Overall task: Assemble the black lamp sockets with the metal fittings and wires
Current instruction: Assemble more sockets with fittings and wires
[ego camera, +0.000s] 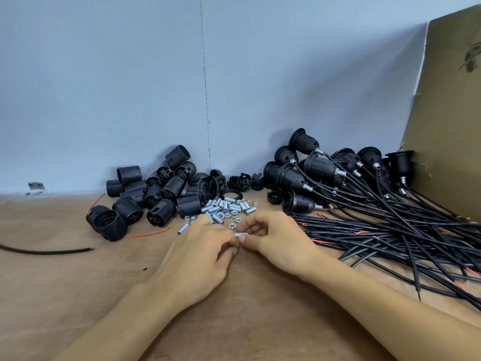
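Wall (pixel 130 87): pale blue panels with a vertical seam, which I see behind all the parts.
Table (pixel 65 282): a brown surface that carries everything below.
Cardboard box (pixel 450 113): it stands at the far right, touching the wired heap.
Wired sockets (pixel 320 168): black lamp sockets with metal fittings at their necks, piled right of centre. Their black wires (pixel 390 230) fan toward the right edge.
Socket shells (pixel 161 188): loose threaded black bodies heaped left of centre against the wall.
Left hand (pixel 197 256): palm down with fingers curled. The tips meet the left end of the tube, and I cannot tell whether they grip it.
Right hand (pixel 276 238): thumb and fingers pinch the tube, just in front of the fittings.
Metal fittings (pixel 229 205): a small heap of silver tubes and nuts between the two black piles.
Loose wire (pixel 46 250): a black length lying alone at the far left.
Red lead (pixel 148 233): it trails from the nearest shell.
Tube (pixel 240 234): a short silver piece lying level between both hands.
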Demonstrator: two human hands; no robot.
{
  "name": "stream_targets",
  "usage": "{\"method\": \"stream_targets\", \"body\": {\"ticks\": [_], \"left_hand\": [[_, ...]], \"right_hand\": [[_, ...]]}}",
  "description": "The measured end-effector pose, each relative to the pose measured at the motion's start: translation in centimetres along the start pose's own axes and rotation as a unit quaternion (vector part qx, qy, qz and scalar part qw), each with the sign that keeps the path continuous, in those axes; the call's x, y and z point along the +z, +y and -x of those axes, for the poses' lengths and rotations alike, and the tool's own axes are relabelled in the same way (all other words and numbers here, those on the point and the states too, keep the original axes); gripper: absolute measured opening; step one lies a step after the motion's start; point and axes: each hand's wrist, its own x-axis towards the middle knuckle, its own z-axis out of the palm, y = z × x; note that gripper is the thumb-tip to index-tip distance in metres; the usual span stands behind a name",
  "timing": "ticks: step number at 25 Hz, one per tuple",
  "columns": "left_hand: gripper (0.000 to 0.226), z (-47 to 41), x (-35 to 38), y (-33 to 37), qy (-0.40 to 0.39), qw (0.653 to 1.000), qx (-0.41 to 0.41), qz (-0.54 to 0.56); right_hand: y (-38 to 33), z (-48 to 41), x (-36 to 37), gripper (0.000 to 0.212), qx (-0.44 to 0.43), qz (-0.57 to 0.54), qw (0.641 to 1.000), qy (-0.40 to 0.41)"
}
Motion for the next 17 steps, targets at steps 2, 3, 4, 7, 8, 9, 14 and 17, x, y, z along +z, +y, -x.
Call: {"method": "stream_targets", "body": {"ticks": [2, 3, 4, 7, 8, 9, 14, 17], "left_hand": [[0.004, 0.08, 0.17, 0.07, 0.005, 1.000, -0.008, 0.010], [0.006, 0.19, 0.26, 0.10, 0.009, 1.000, -0.010, 0.019], [0.008, 0.28, 0.37, 0.16, 0.009, 0.999, -0.012, 0.028], [0.018, 0.36, 0.55, 0.51, 0.008, 0.998, -0.026, 0.064], [0.020, 0.20, 0.47, 0.59, 0.018, 0.995, -0.045, 0.087], [0.020, 0.00, 0.29, 0.62, 0.028, 0.989, -0.074, 0.125], [0.021, -0.38, -0.07, 0.41, 0.063, 0.885, -0.223, 0.403], [0.018, -0.35, 0.06, 0.13, 0.096, 0.815, -0.274, 0.501]], "right_hand": [[0.14, -0.13, -0.30, 0.009, 0.003, -0.020, 1.000, -0.007], [0.19, -0.23, -0.39, 0.008, 0.001, -0.026, 1.000, -0.006], [0.22, -0.28, -0.43, 0.007, -0.001, -0.033, 0.999, -0.004], [0.26, -0.25, -0.25, 0.011, 0.001, -0.069, 0.998, 0.013], [0.23, -0.27, -0.20, 0.011, 0.003, -0.086, 0.996, 0.024], [0.18, -0.29, -0.17, 0.010, 0.010, -0.108, 0.993, 0.034], [-0.15, -0.11, -0.08, 0.008, 0.016, -0.227, 0.974, 0.016], [-0.16, 0.02, -0.03, 0.012, -0.008, -0.236, 0.972, 0.009]]}}
